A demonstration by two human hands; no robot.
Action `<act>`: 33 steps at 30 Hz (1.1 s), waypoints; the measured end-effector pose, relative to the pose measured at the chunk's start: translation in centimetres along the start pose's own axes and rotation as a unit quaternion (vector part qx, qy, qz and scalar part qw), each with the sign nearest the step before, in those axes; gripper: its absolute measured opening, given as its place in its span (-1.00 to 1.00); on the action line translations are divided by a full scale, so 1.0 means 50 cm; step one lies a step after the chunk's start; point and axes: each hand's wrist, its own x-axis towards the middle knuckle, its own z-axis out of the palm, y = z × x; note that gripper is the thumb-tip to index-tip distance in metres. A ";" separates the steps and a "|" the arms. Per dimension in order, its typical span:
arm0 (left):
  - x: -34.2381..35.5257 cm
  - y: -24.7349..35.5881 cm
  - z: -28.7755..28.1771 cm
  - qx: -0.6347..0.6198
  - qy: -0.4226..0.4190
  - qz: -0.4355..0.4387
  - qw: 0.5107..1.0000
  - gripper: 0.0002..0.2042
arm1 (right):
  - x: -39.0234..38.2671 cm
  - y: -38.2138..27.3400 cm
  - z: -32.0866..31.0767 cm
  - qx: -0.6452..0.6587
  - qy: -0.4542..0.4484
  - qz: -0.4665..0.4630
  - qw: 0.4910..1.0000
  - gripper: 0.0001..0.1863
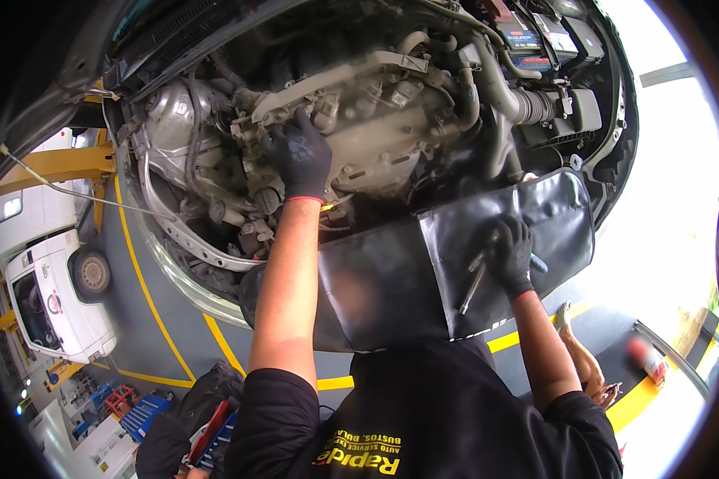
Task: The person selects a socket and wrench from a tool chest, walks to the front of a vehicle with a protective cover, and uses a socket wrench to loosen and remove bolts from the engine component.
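My left hand [297, 152], in a black glove, reaches onto the left end of the dusty engine [383, 148]. Its fingers are curled down on a part that the hand hides. Farther right, my right hand [510, 254], also gloved in black, rests on the black fender cover [383, 283] draped over the car's front edge. Its fingers point forward, slightly apart. Beside its thumb lies a slim silver hand tool [473, 289], touching or just under the hand. A blue handle [539, 263] shows at the hand's other side; the rest of it is covered.
A battery [535, 40] and ribbed intake hose [534, 105] fill the bay's far right. A thin prop rod [84, 194] crosses at left. A white vehicle [56, 295] stands beyond. Another person [180, 423] is low at left; someone's bare limb [585, 363] shows at right.
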 end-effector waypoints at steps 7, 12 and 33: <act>0.028 -0.018 -0.015 -0.009 0.014 -0.011 1.000 -0.68 | 0.004 0.001 0.002 0.012 0.004 -0.003 1.000 -0.52; -0.027 0.004 -0.094 -0.153 0.043 0.092 0.983 -0.74 | -0.003 0.009 0.001 0.028 -0.020 0.023 0.999 -0.53; -0.454 0.371 -0.228 -0.447 -0.187 0.290 0.825 -0.72 | -0.019 0.023 -0.013 0.036 0.008 0.018 0.999 -0.58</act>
